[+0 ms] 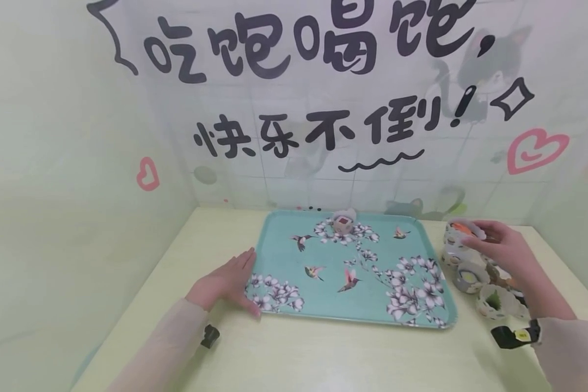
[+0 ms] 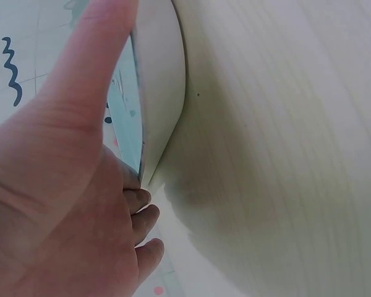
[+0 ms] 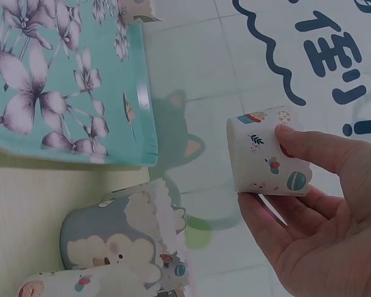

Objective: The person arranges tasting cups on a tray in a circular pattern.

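Observation:
My right hand (image 1: 507, 253) pinches a small white paper baking cup (image 3: 260, 161) between thumb and fingers, at the right of the tray. Printed coloured pictures cover its side, and something orange shows inside it in the head view. A turquoise tray (image 1: 284, 245) with flowers and hummingbirds lies on the table. My left hand (image 1: 227, 280) rests at the tray's left front corner, its fingers along the left edge and its thumb at the front edge. One baking cup (image 1: 343, 224) with a dark red piece inside stands near the tray's back edge.
Beside the tray's right edge, several more baking cups stand close together, among them a grey one (image 1: 470, 276) and a cup with a green leafy piece (image 1: 492, 302). A lettered wall sheet (image 1: 313, 179) hangs behind the table (image 1: 323, 359). Pale panels stand at both sides.

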Tool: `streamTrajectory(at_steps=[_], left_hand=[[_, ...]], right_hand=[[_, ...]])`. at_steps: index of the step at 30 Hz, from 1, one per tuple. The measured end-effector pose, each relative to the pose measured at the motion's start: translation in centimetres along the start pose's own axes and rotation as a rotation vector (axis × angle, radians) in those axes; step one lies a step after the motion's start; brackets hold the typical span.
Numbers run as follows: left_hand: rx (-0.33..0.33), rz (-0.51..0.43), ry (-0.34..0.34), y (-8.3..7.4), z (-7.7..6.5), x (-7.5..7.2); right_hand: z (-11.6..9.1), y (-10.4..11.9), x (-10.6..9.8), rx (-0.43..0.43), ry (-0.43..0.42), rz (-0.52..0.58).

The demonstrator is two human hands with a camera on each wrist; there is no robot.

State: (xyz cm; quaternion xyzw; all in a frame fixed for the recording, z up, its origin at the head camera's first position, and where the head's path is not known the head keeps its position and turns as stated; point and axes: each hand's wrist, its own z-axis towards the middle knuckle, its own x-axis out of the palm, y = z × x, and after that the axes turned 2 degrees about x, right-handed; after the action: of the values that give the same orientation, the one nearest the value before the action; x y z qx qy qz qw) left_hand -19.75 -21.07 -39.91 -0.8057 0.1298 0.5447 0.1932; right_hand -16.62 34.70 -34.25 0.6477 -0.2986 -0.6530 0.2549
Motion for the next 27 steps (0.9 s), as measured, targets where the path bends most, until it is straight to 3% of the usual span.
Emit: streamTrajectory(at_steps=[20, 27], left_hand=[[-0.007, 0.001, 0.009, -0.1, -0.1, -0.1], [-0.009, 0.014, 0.013, -0.2, -0.1, -0.1]], right_hand=[[2.1, 3.2, 3.3, -0.007, 0.048, 0.041], [2.6, 3.7, 4.3, 0.007, 0.097, 0.105]])
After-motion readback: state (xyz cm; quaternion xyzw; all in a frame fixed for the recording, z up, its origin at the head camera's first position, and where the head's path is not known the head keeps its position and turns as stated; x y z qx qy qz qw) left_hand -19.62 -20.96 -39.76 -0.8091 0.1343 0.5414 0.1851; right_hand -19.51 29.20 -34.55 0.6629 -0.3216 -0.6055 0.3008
